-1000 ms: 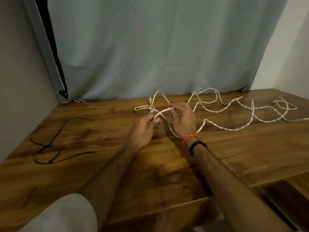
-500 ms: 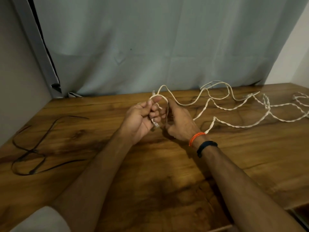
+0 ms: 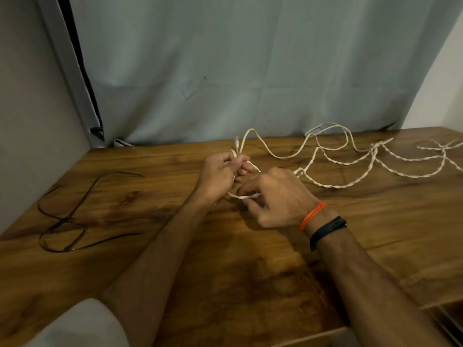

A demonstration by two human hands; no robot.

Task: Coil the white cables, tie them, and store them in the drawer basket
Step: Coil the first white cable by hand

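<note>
A long white twisted cable [image 3: 330, 160] sprawls in loose bends across the back right of the wooden table [image 3: 250, 271]. My left hand [image 3: 220, 174] grips a small loop of it near its connector end, which sticks up above the fingers. My right hand [image 3: 275, 199] pinches a short stretch of the same cable just below and to the right, drawn taut between both hands. The drawer basket is not in view.
A thin black cord [image 3: 72, 216] lies tangled on the table's left side. A grey curtain [image 3: 238, 71] hangs behind the table, with walls at left and right. A dark opening [image 3: 451, 319] shows below the table's front right edge.
My right hand has moved down and toward me, pulling a stretch of cable out from the loop. My left hand keeps its grip on the loop.
</note>
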